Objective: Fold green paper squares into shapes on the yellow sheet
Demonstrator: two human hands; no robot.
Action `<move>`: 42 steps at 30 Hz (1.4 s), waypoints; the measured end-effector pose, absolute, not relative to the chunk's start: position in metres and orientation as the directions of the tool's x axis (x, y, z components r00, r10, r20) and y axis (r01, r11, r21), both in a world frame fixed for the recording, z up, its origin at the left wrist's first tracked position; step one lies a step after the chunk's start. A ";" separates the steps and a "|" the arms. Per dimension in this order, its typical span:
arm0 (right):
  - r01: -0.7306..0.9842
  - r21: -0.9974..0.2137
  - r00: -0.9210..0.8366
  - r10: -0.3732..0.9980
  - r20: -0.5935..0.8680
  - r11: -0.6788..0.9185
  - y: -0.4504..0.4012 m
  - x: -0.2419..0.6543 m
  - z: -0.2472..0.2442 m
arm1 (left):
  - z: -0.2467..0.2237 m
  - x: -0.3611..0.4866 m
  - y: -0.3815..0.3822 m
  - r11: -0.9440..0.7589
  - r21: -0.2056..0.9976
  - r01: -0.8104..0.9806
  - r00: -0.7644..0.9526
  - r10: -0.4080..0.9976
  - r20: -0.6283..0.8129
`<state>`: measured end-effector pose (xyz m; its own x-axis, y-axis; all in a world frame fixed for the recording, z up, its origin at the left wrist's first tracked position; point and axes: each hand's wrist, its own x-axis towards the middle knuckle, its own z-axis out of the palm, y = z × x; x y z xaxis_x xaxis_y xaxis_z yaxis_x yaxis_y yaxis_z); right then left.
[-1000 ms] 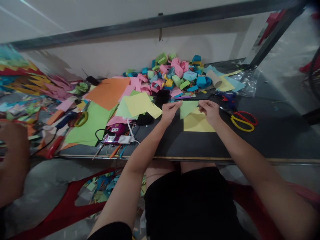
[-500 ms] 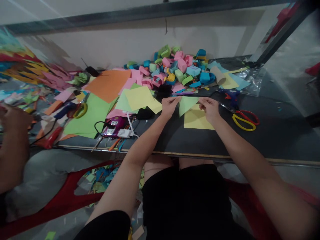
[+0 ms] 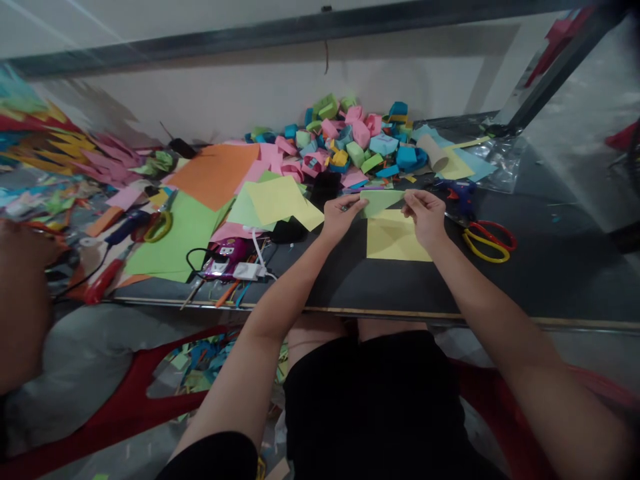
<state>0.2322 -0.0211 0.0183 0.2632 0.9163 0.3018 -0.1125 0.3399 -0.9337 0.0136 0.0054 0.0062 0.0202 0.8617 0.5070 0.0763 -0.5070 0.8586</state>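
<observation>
A small light green paper (image 3: 382,202) is stretched between my two hands, above the table. My left hand (image 3: 343,215) pinches its left end, and my right hand (image 3: 423,212) pinches the right end. Beneath it a yellow sheet (image 3: 395,241) lies flat on the dark table, partly covered by my right hand. Scissors with red and yellow handles (image 3: 487,241) rest to the right of my right hand, beside a blue glue gun (image 3: 463,193).
Behind my hands is a heap of folded paper pieces (image 3: 357,137). Left lie an orange sheet (image 3: 217,170), green sheets (image 3: 170,243) and a purple power strip (image 3: 227,257) with cables. Another person's arm (image 3: 23,300) is at the far left.
The green paper between my hands now shows a flatter, wider shape instead of a downward-pointing triangle. My right hand has shifted slightly right, and the camera view has moved a little.
</observation>
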 end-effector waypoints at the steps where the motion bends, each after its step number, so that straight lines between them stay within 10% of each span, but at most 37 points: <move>1: -0.099 -0.932 0.257 0.914 0.313 0.347 -0.022 0.232 0.020 | 0.007 0.012 0.005 -0.530 0.841 0.109 0.024 0.847 0.531; 17: 0.136 -0.882 0.216 0.856 0.470 0.450 -0.035 0.230 0.033 | 0.015 0.007 -0.001 -0.781 0.387 0.490 0.284 0.563 0.776; 42: 0.279 -0.860 0.233 0.839 0.492 0.427 -0.036 0.227 0.022 | 0.003 0.016 -0.001 -0.531 0.205 0.822 0.338 0.745 0.575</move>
